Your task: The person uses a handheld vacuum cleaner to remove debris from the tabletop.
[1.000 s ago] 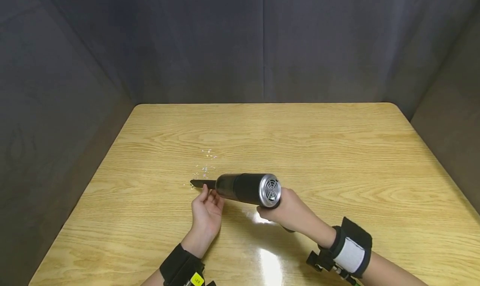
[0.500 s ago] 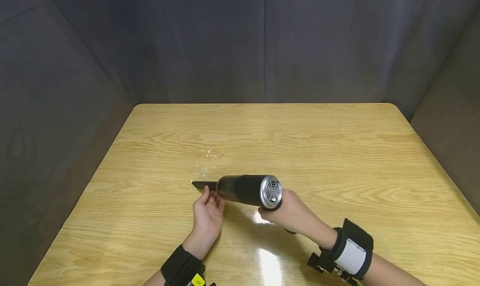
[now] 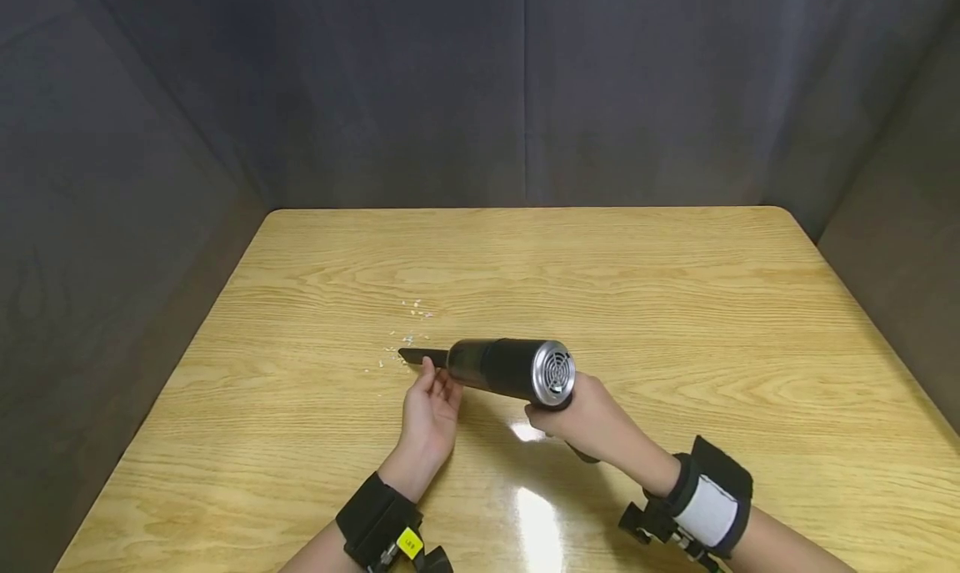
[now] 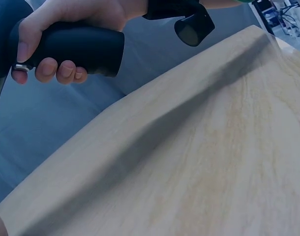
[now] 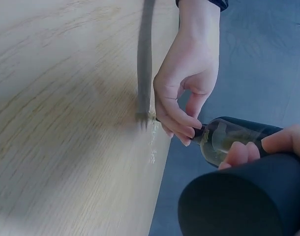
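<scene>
- The right hand (image 3: 581, 414) has its grip wrapped round the black handle (image 4: 81, 46) of a handheld vacuum cleaner (image 3: 502, 366), fingers curled beneath it.
- The vacuum is held just above the wooden surface (image 3: 675, 306), roughly level, with its silver vented end cap (image 3: 553, 374) facing the person.
- Its narrow black nozzle (image 3: 420, 357) points to the person's left, the tip at the near edge of a scatter of tiny pale paper scraps (image 3: 411, 327).
- The left hand (image 3: 431, 410) lies palm up and relaxed, grip released; its fingertips (image 5: 182, 132) touch the vacuum where the nozzle meets the clear dust chamber (image 5: 233, 137).
- Both wrists wear black straps.
</scene>
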Available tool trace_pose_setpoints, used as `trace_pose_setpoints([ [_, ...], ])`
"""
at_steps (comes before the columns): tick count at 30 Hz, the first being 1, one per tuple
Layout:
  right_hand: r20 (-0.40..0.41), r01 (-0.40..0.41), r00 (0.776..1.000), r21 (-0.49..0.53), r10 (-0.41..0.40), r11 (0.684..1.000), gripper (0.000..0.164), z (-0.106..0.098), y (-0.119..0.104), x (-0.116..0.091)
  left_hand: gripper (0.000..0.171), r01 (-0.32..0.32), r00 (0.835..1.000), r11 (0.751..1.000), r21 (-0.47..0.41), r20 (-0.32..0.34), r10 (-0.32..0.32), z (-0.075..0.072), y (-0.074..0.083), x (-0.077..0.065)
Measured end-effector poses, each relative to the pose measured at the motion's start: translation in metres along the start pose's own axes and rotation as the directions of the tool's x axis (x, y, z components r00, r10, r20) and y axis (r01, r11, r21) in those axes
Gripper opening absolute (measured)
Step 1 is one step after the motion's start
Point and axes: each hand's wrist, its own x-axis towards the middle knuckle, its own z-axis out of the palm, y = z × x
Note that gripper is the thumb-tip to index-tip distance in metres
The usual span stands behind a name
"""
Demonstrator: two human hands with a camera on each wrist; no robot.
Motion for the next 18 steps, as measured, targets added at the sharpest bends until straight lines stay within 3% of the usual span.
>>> trace_pose_setpoints([
  [6,-0.015,-0.027,1.000,0.010,0.027,1.000,0.036,-0.001,0.000,0.003,0.018,-0.005,1.000,0.999,0.036,0.003,0.005,0.005,0.000,0.005],
  [18,-0.038,-0.004,0.999,0.027,0.005,1.000,0.038,-0.001,0.000,0.006,0.019,0.020,1.000,0.998,0.056,0.002,-0.020,0.008,-0.001,0.011],
])
